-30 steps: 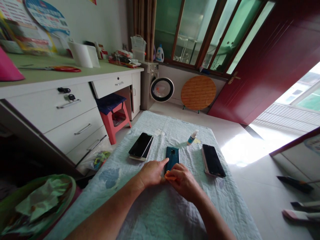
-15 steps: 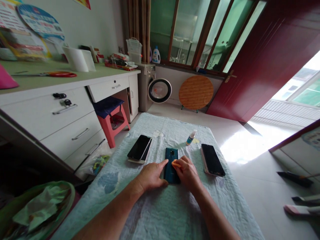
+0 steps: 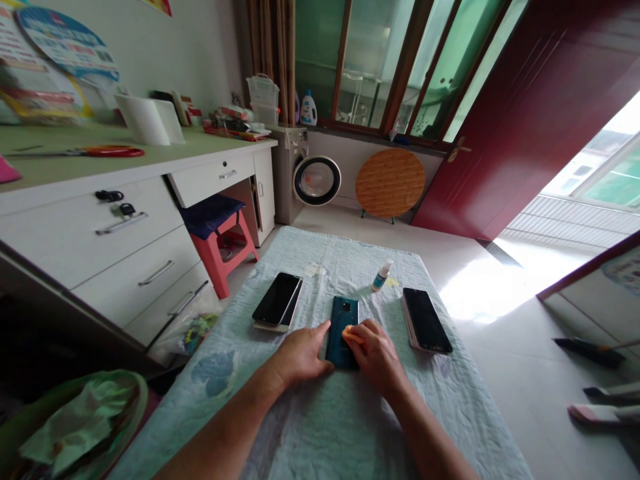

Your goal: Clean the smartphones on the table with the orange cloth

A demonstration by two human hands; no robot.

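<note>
A dark blue smartphone lies back side up on the cloth-covered table, its camera block at the far end. My left hand grips the phone along its left edge, thumb by the near corner. Pinched in the fingers of my right hand is a small orange cloth, pressed on the middle of the phone's back. Left of the hands, a black-screened phone rests on a paler one. On the right lies another stack topped by a black phone. A small white spray bottle stands beyond my right hand.
The pale blue quilted cloth covers the table. A desk with drawers and a red stool stand on the left, near a bin. Behind are a washing machine with its door open and a round wooden tabletop.
My right hand has slid the orange cloth slightly down the phone's back. The left hand stays at the phone's left edge. The view has shifted slightly.
</note>
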